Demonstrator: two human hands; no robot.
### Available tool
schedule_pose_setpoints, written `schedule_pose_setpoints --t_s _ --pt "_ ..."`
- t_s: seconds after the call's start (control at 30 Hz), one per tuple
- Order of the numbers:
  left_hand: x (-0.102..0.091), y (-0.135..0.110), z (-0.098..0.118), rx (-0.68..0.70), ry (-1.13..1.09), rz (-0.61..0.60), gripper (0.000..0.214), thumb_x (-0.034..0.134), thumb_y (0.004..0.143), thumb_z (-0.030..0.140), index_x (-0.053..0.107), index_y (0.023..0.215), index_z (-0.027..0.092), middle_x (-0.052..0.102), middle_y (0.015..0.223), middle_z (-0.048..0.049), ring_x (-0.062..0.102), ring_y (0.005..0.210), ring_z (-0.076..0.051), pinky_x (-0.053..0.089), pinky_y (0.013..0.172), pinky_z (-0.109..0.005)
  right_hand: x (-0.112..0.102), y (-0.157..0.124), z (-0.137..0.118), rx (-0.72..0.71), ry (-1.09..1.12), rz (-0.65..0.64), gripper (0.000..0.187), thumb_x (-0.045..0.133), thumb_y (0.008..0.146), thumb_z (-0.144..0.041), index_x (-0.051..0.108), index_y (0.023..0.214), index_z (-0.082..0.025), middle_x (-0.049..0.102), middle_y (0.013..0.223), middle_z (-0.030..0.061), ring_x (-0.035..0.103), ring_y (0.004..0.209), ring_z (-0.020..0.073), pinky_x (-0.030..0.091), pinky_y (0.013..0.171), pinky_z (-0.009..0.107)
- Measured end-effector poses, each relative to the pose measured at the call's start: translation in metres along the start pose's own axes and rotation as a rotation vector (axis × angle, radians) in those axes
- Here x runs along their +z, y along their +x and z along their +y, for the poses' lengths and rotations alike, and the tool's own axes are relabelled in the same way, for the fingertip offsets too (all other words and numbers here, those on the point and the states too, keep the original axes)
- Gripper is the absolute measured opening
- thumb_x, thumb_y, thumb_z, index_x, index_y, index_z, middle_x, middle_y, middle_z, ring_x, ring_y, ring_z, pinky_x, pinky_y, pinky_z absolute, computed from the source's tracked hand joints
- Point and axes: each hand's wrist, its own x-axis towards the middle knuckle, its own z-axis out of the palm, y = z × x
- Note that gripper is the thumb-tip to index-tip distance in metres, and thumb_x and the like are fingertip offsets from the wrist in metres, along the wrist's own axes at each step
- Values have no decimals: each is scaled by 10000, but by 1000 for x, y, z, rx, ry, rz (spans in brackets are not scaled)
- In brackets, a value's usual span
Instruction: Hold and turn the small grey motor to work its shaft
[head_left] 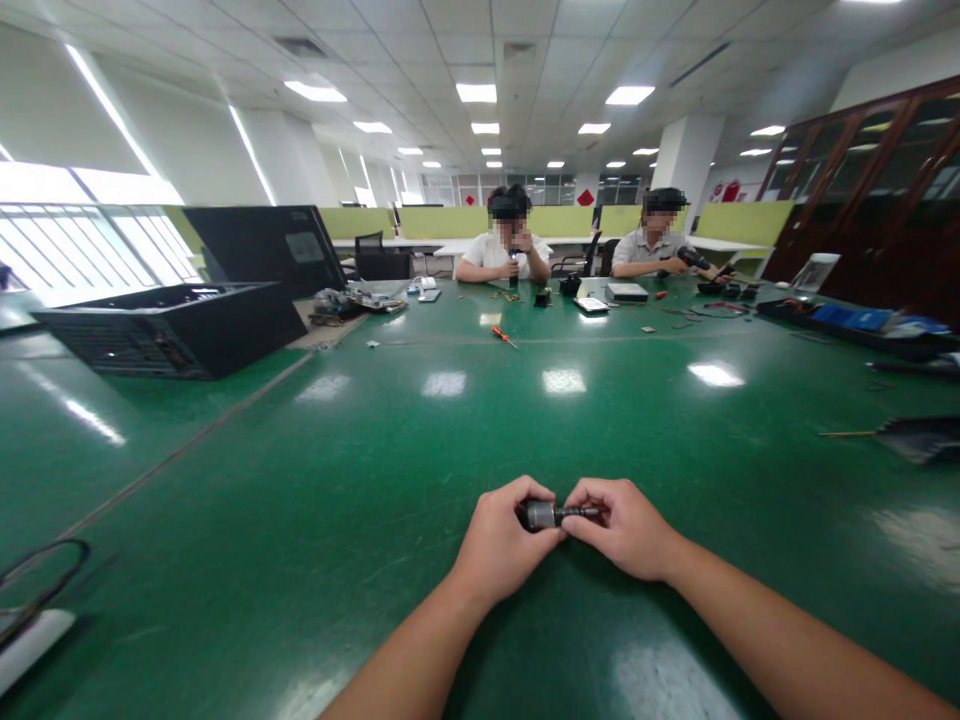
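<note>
A small grey metal cylinder with a thin dark shaft (551, 515) is held between both my hands, just above the green table (420, 450). My left hand (499, 545) grips the cylinder's thicker left end. My right hand (626, 525) pinches the thin shaft at its right end. Fingers hide most of the part.
An open black computer case (172, 325) lies at the left, with circuit parts (337, 303) behind it. A red screwdriver (504, 337) lies mid-table. Two people sit at the far side among tools. A black cable (37, 580) and a dark flat tool (919, 437) lie near the edges.
</note>
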Motion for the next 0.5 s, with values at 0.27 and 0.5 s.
schedule_pose_setpoints --t_s 0.27,0.5 --pt "-1 0 2 -11 -12 17 188 755 682 185 672 851 186 677 770 15 621 724 -158 435 654 -236 0 -1 2 2 12 6 114 645 822 -287 661 824 -174 643 709 9 546 604 138 405 568 236" --pt "-1 0 1 -19 -24 39 207 749 666 141 671 852 185 668 758 21 608 707 -150 426 643 -229 0 -1 3 8 35 0 117 630 836 -285 651 852 -171 647 729 13 560 620 141 421 581 238"
